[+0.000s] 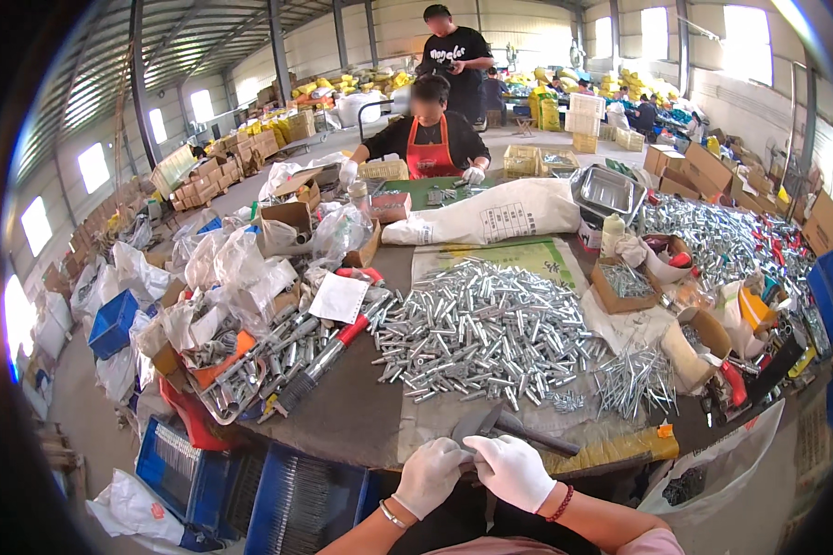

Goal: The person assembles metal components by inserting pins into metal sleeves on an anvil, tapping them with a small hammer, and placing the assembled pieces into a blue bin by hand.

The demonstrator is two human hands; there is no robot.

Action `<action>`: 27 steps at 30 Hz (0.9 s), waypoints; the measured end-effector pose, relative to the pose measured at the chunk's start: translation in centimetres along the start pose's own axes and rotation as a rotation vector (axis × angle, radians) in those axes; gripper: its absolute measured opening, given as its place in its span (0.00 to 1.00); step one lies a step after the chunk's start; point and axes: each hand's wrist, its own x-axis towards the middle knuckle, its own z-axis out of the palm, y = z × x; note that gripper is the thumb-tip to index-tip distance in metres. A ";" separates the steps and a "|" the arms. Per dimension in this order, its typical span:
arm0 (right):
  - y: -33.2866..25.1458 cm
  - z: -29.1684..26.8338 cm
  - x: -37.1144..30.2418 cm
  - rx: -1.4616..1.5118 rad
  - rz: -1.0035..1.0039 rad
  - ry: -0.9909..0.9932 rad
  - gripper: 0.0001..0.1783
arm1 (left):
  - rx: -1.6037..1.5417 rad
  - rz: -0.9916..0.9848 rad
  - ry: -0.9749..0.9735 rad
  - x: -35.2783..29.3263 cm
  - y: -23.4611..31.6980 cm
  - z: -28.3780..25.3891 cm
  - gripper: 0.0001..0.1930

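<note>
My left hand (pixel 430 476) and my right hand (pixel 512 472), both in white gloves, meet at the table's front edge. Their fingers are closed and pressed together, and whatever is between them is hidden or too small to name. Just beyond the fingertips lies a dark, curved metal piece (pixel 477 422), beside a dark bar-like handle (pixel 539 435); I cannot tell whether the two are joined. A broad heap of silvery metal sleeves (pixel 486 328) spreads over the sheet farther in. Thin metal pins (pixel 634 381) form a smaller pile at its right.
Blue crates (pixel 301 499) of metal rods stand low at the left. Loose tubes and a red-handled tool (pixel 324 363) crowd the table's left side. Cartons (pixel 625 282) and metal parts fill the right. A white sack (pixel 491 215) lies across the back, before a seated person (pixel 426 148) in a red apron.
</note>
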 end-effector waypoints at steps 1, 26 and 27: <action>0.0 0.0 0.1 -0.004 0.010 -0.008 0.24 | -0.001 -0.015 -0.020 -0.1 -0.2 0.1 0.12; -0.1 -0.2 0.9 -0.015 0.031 -0.051 0.22 | -0.014 0.004 -0.024 0.3 -0.2 0.0 0.10; -0.3 -0.1 0.8 -0.080 -0.019 -0.087 0.22 | -0.017 -0.028 -0.027 0.1 0.0 0.0 0.10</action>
